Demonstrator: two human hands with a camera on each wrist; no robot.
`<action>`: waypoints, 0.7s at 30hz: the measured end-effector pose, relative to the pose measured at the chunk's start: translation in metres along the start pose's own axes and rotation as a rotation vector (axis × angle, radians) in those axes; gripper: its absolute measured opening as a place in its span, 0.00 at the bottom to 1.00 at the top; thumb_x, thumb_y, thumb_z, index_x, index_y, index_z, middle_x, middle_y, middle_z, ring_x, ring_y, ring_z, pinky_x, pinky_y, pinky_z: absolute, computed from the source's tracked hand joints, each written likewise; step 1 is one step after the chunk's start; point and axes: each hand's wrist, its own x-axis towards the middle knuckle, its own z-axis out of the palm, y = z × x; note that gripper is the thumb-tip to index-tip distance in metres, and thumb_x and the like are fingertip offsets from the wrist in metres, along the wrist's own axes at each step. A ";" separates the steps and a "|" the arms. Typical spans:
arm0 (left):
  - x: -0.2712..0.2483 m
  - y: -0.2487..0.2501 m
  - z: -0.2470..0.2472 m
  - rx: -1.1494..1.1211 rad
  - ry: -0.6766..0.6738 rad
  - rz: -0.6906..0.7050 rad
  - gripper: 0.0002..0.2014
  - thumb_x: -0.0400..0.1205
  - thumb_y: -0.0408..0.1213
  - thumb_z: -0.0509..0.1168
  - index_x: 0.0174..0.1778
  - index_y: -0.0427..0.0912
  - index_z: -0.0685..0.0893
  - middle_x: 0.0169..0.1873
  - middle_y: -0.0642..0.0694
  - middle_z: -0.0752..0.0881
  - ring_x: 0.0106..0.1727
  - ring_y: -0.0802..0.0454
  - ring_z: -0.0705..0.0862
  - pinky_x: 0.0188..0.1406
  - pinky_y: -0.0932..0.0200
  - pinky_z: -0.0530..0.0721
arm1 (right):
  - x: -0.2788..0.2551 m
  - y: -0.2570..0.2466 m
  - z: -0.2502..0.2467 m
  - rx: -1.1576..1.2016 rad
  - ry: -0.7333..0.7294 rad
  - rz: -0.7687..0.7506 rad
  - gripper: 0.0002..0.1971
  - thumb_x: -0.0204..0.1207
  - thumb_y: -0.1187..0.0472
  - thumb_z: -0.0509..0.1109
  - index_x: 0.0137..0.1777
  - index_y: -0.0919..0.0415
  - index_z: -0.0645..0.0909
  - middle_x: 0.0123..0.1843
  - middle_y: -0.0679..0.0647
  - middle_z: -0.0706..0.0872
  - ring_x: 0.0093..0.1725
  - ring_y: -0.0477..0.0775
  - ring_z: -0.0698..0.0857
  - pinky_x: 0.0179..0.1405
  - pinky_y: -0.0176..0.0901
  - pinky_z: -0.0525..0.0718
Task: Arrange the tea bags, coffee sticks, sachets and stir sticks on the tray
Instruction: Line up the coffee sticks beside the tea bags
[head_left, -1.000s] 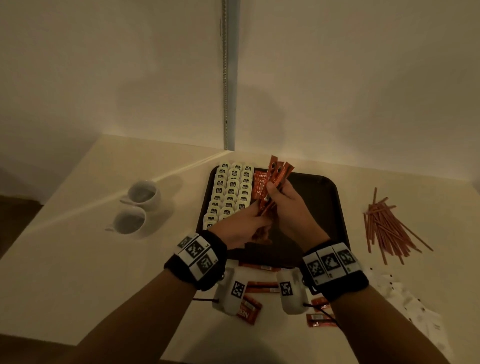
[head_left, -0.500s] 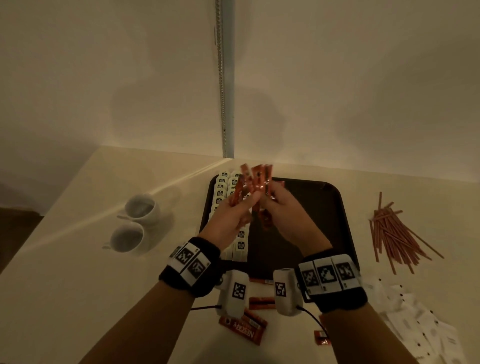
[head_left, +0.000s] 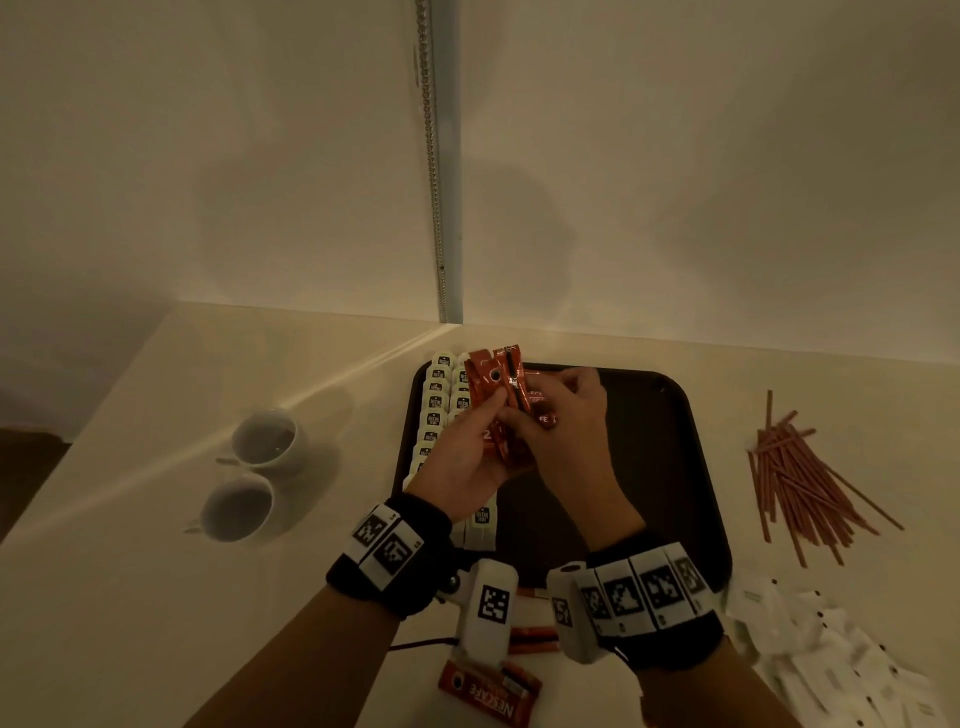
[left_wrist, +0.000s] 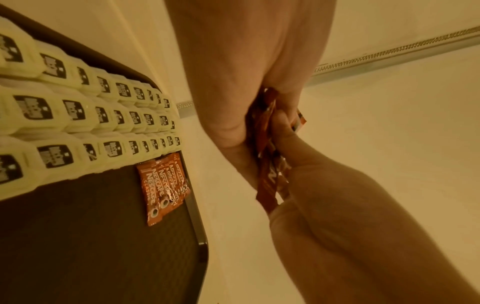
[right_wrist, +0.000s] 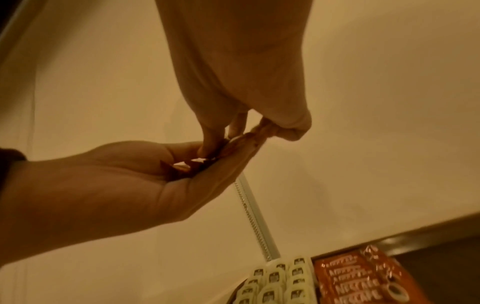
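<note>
Both hands meet in the middle of the head view, just above the dark tray (head_left: 675, 467). Left hand (head_left: 462, 457) and right hand (head_left: 566, 441) each pinch the same bunch of coffee sticks (head_left: 498, 400). These sticks are thin, shiny, orange-red packets with white letters and a small picture of a cup. They stand almost upright and fan out a little at the top. In the left wrist view, the left thumb and fingers (left_wrist: 233, 127) squeeze the bunch from one side, and the other hand grips it from lower down.

More coffee sticks lie flat on the tray (left_wrist: 163, 185), at its far edge, one on top of another, with the word NESCAFE on them. Right beside them are the tea bags (left_wrist: 78, 111). They are small, pale, square packs with a black label, set in three neat rows along the left side of the tray.

At the bottom of the head view, a few loose coffee sticks (head_left: 488, 696) lie on the counter (head_left: 130, 597). At the right, the thin brown stir sticks (head_left: 800, 483) lie in a messy pile. Below them, at the lower right, are the white sachets (head_left: 841, 670). At the left sit two white cups (head_left: 254, 467), close together.
</note>
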 end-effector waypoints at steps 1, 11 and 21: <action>0.002 0.001 -0.001 0.030 -0.001 0.003 0.18 0.86 0.43 0.58 0.70 0.40 0.79 0.61 0.39 0.86 0.58 0.44 0.88 0.48 0.47 0.87 | 0.001 0.001 0.001 0.054 0.003 0.006 0.18 0.71 0.56 0.75 0.62 0.54 0.82 0.54 0.47 0.70 0.57 0.49 0.72 0.57 0.40 0.75; 0.013 0.003 -0.012 0.214 -0.013 0.006 0.11 0.85 0.32 0.60 0.63 0.35 0.78 0.40 0.43 0.88 0.40 0.46 0.87 0.48 0.46 0.89 | 0.013 0.007 -0.011 0.716 -0.165 0.422 0.11 0.84 0.62 0.56 0.46 0.52 0.79 0.45 0.50 0.85 0.48 0.51 0.85 0.52 0.48 0.83; 0.015 0.013 -0.010 0.263 0.011 0.033 0.02 0.84 0.36 0.63 0.50 0.42 0.78 0.24 0.52 0.79 0.24 0.57 0.77 0.37 0.52 0.88 | 0.021 0.015 -0.018 0.818 -0.135 0.391 0.23 0.84 0.44 0.46 0.49 0.55 0.79 0.46 0.53 0.86 0.50 0.52 0.86 0.55 0.48 0.84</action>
